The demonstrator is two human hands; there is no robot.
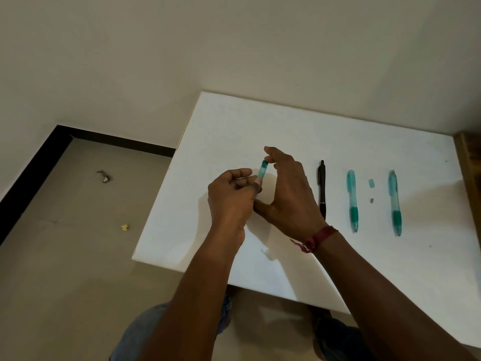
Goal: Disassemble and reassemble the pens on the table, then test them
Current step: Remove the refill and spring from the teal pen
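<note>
Both hands are raised over the table [234, 121], close together. The left hand [230, 196] curls its fingers around the lower part of a teal barrel [262, 171], and the right hand [289, 194] arches beside it, holding the upper end with its fingertips, the thumb low near the left fingers. How much of the barrel is hidden inside the left hand I cannot tell. I judge that the top piece is being taken off or put on. The danger is small parts: if the top comes free with a jerk, a spring or cap may jump out, and because the hands are near the left edge, it could fall to the floor. A clear piece [268, 254] lies near the front edge, where a forearm could sweep it off. To the right lie a black pen [322, 190], a teal pen [352, 201] and a second teal pen [394, 203], with two bits [371, 183] between them; mixing these bits among the pens would spoil the reassembly.
</note>
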